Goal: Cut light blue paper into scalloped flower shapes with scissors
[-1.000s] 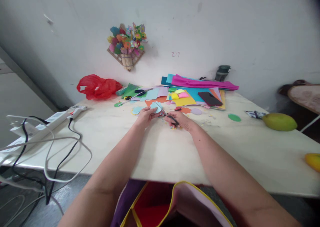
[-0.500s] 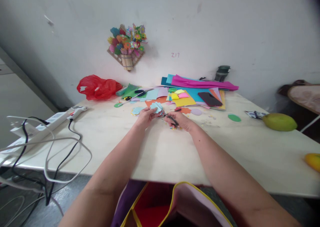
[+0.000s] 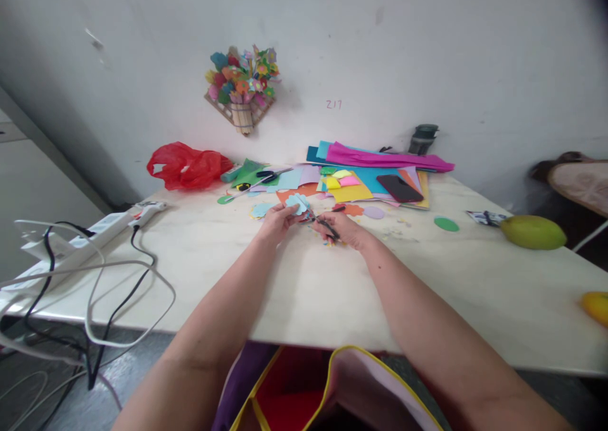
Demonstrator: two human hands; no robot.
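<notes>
Between the fingers of my left hand (image 3: 278,221) is a light blue paper flower (image 3: 298,204) with a scalloped edge. My right hand (image 3: 349,229) grips dark-handled scissors (image 3: 329,228), whose blades point up and left to the flower's right edge. Whether the blades are apart is too small to tell. Small paper scraps (image 3: 331,243) lie on the table under the scissors. Another light blue paper flower (image 3: 260,210) rests just left of my left hand. Beyond my right hand are an orange paper flower (image 3: 354,209) and a lilac paper shape (image 3: 373,212).
Coloured paper sheets (image 3: 351,192) and a phone (image 3: 399,188) lie at the back, beside a second pair of scissors (image 3: 266,174). A red plastic bag (image 3: 187,167) is back left. A power strip (image 3: 76,249) with cables stands left; a green fruit (image 3: 533,232) lies right.
Both hands stay nearly in place, with the blades still at the flower's edge. The view has shifted very slightly.
</notes>
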